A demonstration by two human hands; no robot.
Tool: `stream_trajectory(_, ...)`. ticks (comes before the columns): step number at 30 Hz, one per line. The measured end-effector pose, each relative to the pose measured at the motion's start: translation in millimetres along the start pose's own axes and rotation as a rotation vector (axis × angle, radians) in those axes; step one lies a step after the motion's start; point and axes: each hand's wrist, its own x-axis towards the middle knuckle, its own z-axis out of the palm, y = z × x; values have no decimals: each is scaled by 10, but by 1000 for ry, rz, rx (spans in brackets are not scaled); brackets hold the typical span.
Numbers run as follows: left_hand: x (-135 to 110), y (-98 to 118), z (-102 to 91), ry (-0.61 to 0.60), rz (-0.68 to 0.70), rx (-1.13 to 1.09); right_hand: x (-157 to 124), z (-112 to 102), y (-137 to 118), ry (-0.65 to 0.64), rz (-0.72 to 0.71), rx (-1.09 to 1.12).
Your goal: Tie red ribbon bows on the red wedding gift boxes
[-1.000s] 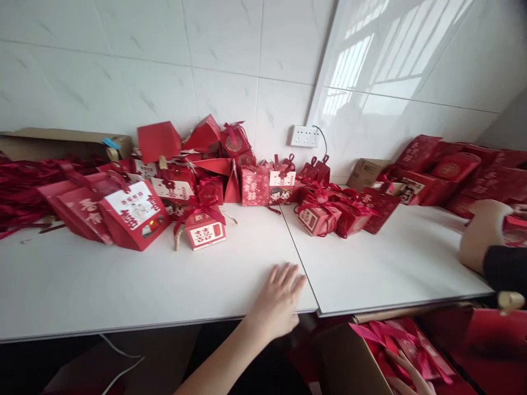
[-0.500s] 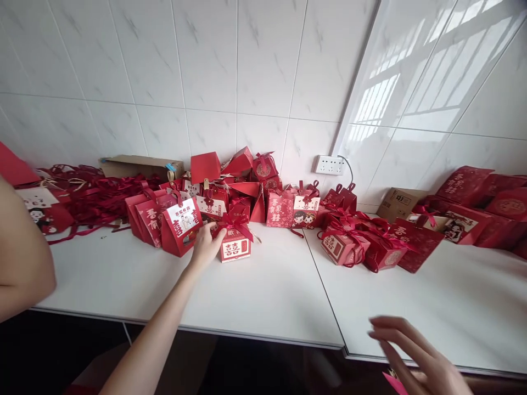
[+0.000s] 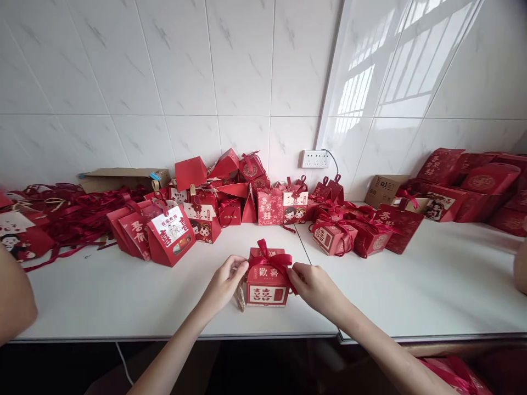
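Note:
A small red gift box (image 3: 267, 294) with white and red lettering stands upright near the front of the white table (image 3: 164, 307). Across its top lies a dark red ribbon bow (image 3: 270, 260). My left hand (image 3: 225, 280) pinches the bow's left side between thumb and fingers. On the other side, my right hand (image 3: 315, 285) is closed on the ribbon at the bow's right. A twisted tan cord (image 3: 240, 295) hangs by the box's left edge.
Red gift boxes (image 3: 172, 236) and a heap of loose ribbon (image 3: 94, 219) line the back left. Bow-tied boxes (image 3: 335, 237) stand to the right, before a cardboard carton (image 3: 382, 189). A person's arm (image 3: 16, 296) is at the left edge. A power strip (image 3: 315, 159) hangs on the wall.
The box with the bow has come forward and to the right, away from the other boxes. My right hand has moved from the lower right to the bow and closed on its ribbon.

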Motion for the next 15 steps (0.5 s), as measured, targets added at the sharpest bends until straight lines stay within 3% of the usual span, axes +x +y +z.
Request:
stream_trajectory(5,-32,-104,-29,-120,-6,2,-57,-142,206,-125,-42,307)
stream_trajectory(7,-19,-214,-141,-23,0,75,-34,-242,380,-147,5,345)
stream_trajectory(10,-18,-407,-453,269,-12,140,-22,-473,755,-18,135,385)
stream_trajectory(11,-26,-438,-565,311,-22,133,-25,-560,871,62,173,447)
stream_trajectory(13,-40,-388,-737,321,-39,36,-19,-720,1001,165,203,615)
stream_trajectory(15,-25,-165,-788,294,-26,-203,30,-829,938,208,172,788)
